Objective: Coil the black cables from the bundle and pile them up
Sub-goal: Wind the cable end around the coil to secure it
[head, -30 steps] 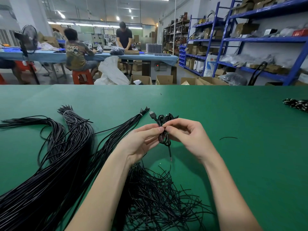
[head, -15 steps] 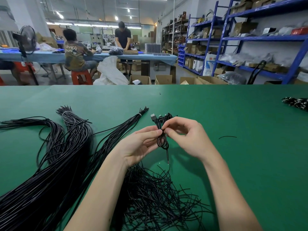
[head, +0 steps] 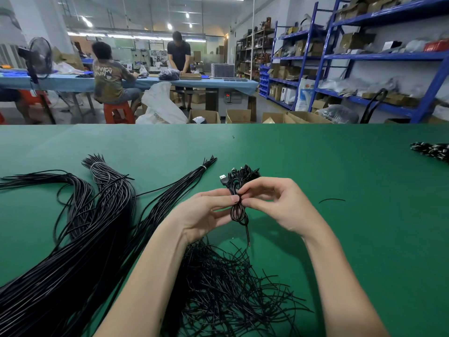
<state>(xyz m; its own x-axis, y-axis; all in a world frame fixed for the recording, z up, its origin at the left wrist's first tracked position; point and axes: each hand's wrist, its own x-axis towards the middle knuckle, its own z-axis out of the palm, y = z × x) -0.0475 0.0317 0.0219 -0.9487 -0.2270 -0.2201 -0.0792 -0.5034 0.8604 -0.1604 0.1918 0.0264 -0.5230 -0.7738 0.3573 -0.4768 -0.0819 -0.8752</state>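
Note:
A coiled black cable (head: 238, 212) hangs above the green table (head: 340, 239); its USB plug (head: 223, 178) sticks up to the left and a thin end dangles below. My left hand (head: 206, 212) pinches the coil's waist from the left. From the right, my right hand (head: 279, 205) pinches the same spot with thumb and forefinger. Behind the hands lies a small pile of coiled cables (head: 247, 172). A large bundle of long black cables (head: 73, 251) spreads over the table's left side, tied near its far tips.
A tangle of short black ties (head: 230, 288) lies under my forearms. One loose tie (head: 331, 200) lies to the right. Another black-and-white heap (head: 431, 150) sits at the far right edge. Beyond the table are people, cardboard boxes and blue shelves.
Both hands have stayed pinched on the coil and lifted it slightly. The fingers shifted at the coil's waist.

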